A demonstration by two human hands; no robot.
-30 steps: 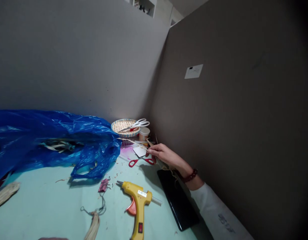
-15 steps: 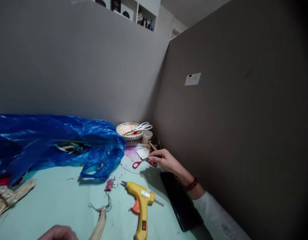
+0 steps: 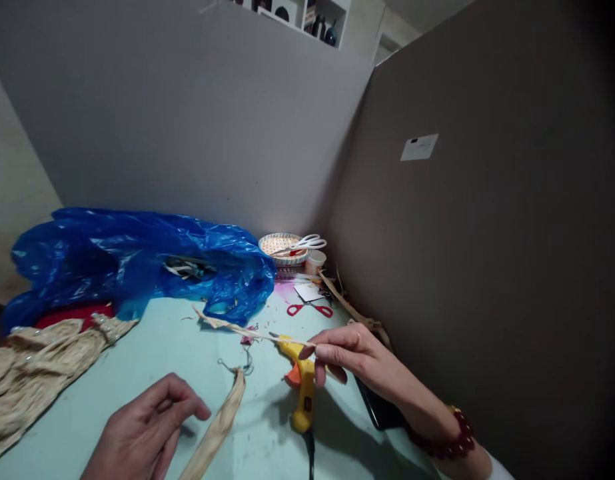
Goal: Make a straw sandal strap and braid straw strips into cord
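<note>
My right hand (image 3: 350, 357) is closed, pinching the end of a thin, pale dried fibre strip (image 3: 247, 331) between thumb and fingertips. The strip stretches leftward over the table, above the pink binder clip (image 3: 248, 337). Under this hand lies a yellow glue gun (image 3: 303, 393) with an orange trigger. My left hand (image 3: 147, 427) hovers low at the front with loosely bent fingers and nothing visible in them. Just right of it, a wider bundle of dried fibre (image 3: 218, 427) runs to a thin wire loop by the clip.
A blue plastic bag (image 3: 137, 250) lies along the back wall. Woven fibre work (image 3: 52, 360) rests at left. Red-handled scissors (image 3: 310, 308), a round woven basket (image 3: 272, 245) with white-handled scissors (image 3: 312, 242), and a cup (image 3: 315, 261) stand near the corner. A black flat device (image 3: 382, 403) lies right.
My right hand has come back from beside the red scissors toward me, bringing the fibre strip over the glue gun. My left hand has risen further into view. The camera view has shifted.
</note>
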